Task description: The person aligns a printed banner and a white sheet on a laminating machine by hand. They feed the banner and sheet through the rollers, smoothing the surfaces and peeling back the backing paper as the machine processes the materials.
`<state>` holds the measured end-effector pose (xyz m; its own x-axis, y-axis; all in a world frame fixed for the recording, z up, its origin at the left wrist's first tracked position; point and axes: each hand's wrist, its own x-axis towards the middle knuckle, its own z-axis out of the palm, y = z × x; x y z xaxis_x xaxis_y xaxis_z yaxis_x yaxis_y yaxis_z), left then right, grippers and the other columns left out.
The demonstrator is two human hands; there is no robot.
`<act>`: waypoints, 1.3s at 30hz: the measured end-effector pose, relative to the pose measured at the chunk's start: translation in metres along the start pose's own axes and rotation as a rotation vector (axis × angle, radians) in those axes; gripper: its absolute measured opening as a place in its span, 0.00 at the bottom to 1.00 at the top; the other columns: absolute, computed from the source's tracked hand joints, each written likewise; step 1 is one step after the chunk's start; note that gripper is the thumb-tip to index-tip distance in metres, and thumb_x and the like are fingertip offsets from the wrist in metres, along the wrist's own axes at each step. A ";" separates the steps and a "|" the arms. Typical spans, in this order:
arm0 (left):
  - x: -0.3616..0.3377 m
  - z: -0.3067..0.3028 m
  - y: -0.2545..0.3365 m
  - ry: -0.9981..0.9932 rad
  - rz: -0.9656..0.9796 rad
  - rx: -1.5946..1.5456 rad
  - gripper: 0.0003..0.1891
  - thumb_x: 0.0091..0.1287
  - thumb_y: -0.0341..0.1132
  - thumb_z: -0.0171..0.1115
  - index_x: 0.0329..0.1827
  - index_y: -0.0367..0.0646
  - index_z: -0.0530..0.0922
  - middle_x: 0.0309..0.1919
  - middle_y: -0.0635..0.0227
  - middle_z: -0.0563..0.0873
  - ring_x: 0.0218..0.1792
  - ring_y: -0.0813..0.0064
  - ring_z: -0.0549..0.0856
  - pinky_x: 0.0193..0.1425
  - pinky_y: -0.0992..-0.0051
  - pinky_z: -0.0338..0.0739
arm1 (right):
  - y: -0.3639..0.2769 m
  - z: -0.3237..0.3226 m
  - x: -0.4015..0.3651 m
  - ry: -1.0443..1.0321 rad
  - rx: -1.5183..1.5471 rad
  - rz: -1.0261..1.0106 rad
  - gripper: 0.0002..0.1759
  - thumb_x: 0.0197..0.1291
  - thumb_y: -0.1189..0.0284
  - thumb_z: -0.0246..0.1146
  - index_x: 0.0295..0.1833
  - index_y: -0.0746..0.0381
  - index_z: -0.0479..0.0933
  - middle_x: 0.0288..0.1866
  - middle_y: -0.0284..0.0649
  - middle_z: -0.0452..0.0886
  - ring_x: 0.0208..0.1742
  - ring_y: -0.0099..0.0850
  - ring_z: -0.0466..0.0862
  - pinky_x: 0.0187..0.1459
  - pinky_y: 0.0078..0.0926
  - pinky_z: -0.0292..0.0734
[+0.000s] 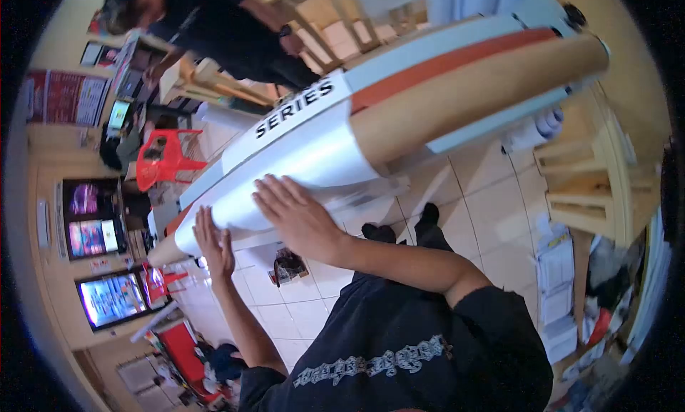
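A long rolled banner (399,105) lies across the view, white and light blue with an orange stripe and the black word "SERIES"; its brown backing shows along one side. My right hand (296,215) rests flat, fingers spread, on the white printed part of the roll. My left hand (212,242) presses flat against the roll's lower left end, fingers apart. Neither hand grips anything. My black printed shirt (399,340) fills the lower middle.
Another person in black (214,19) bends over a wooden table (207,80) at the upper left. A red plastic chair (164,158) stands on the white tiled floor (492,219). Lit screens (114,298) line the left wall. Wooden shelves (585,191) stand at the right.
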<state>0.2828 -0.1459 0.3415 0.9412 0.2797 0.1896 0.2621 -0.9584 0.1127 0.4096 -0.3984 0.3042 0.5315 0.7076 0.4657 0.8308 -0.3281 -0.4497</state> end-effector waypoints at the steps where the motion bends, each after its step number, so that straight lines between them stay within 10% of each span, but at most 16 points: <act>1: -0.002 -0.002 0.003 -0.002 -0.007 0.011 0.34 0.75 0.55 0.48 0.79 0.45 0.60 0.79 0.55 0.60 0.80 0.54 0.54 0.82 0.50 0.39 | -0.001 -0.001 -0.001 -0.008 0.037 0.006 0.37 0.62 0.66 0.56 0.76 0.68 0.61 0.79 0.50 0.61 0.81 0.44 0.57 0.80 0.46 0.45; 17: -0.039 0.000 -0.017 0.054 0.084 -0.023 0.35 0.65 0.50 0.64 0.74 0.48 0.69 0.77 0.54 0.64 0.79 0.54 0.59 0.80 0.42 0.43 | -0.016 -0.010 -0.021 -0.177 -0.209 0.036 0.39 0.56 0.58 0.72 0.73 0.52 0.69 0.79 0.44 0.62 0.80 0.44 0.59 0.75 0.56 0.53; 21: -0.009 -0.015 -0.044 0.250 0.193 -0.211 0.17 0.66 0.34 0.67 0.57 0.44 0.81 0.53 0.56 0.87 0.52 0.61 0.86 0.58 0.62 0.79 | -0.024 -0.019 -0.007 -0.117 -0.208 0.117 0.34 0.54 0.62 0.73 0.67 0.57 0.74 0.70 0.47 0.74 0.73 0.47 0.70 0.72 0.59 0.58; 22: 0.008 -0.023 -0.044 0.339 0.171 -0.268 0.13 0.63 0.27 0.68 0.51 0.42 0.82 0.38 0.60 0.89 0.35 0.64 0.88 0.42 0.69 0.81 | -0.026 -0.023 0.004 -0.031 -0.196 0.152 0.30 0.55 0.64 0.72 0.64 0.58 0.76 0.62 0.46 0.79 0.65 0.46 0.76 0.67 0.55 0.64; 25: 0.042 -0.031 -0.057 0.103 -0.091 -0.295 0.10 0.63 0.29 0.68 0.47 0.40 0.84 0.35 0.60 0.89 0.32 0.59 0.88 0.37 0.70 0.82 | -0.037 -0.028 0.041 0.072 -0.147 0.326 0.22 0.56 0.68 0.71 0.57 0.60 0.80 0.46 0.45 0.85 0.50 0.43 0.82 0.57 0.46 0.74; 29: 0.082 -0.034 -0.072 -0.082 -0.156 -0.288 0.15 0.63 0.36 0.70 0.50 0.39 0.83 0.39 0.58 0.89 0.39 0.58 0.88 0.43 0.68 0.81 | -0.030 -0.028 0.094 -0.027 -0.291 0.491 0.13 0.59 0.71 0.68 0.49 0.62 0.84 0.31 0.42 0.84 0.34 0.36 0.82 0.43 0.33 0.79; 32: 0.085 -0.017 -0.084 0.060 0.046 -0.223 0.29 0.64 0.54 0.65 0.62 0.42 0.80 0.58 0.52 0.82 0.63 0.54 0.78 0.65 0.56 0.71 | -0.006 -0.010 0.108 -0.011 -0.269 0.467 0.17 0.58 0.69 0.69 0.52 0.62 0.83 0.43 0.46 0.85 0.46 0.42 0.83 0.52 0.36 0.78; 34: 0.082 -0.014 -0.086 0.064 0.058 -0.140 0.31 0.65 0.56 0.63 0.63 0.43 0.79 0.61 0.50 0.80 0.66 0.51 0.76 0.68 0.53 0.68 | -0.007 -0.011 0.108 -0.041 -0.221 0.462 0.22 0.60 0.65 0.67 0.58 0.61 0.81 0.60 0.48 0.81 0.63 0.47 0.78 0.64 0.41 0.72; 39: 0.069 -0.010 -0.080 -0.074 0.034 -0.101 0.33 0.67 0.59 0.57 0.65 0.43 0.78 0.71 0.46 0.72 0.73 0.44 0.67 0.74 0.47 0.60 | -0.002 -0.017 0.095 -0.183 -0.351 0.433 0.26 0.65 0.57 0.61 0.63 0.60 0.78 0.68 0.49 0.76 0.70 0.49 0.73 0.70 0.49 0.64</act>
<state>0.3244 -0.0494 0.3550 0.9631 0.2391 0.1232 0.2110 -0.9556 0.2057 0.4612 -0.3408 0.3621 0.8235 0.5490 0.1428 0.5658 -0.7770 -0.2758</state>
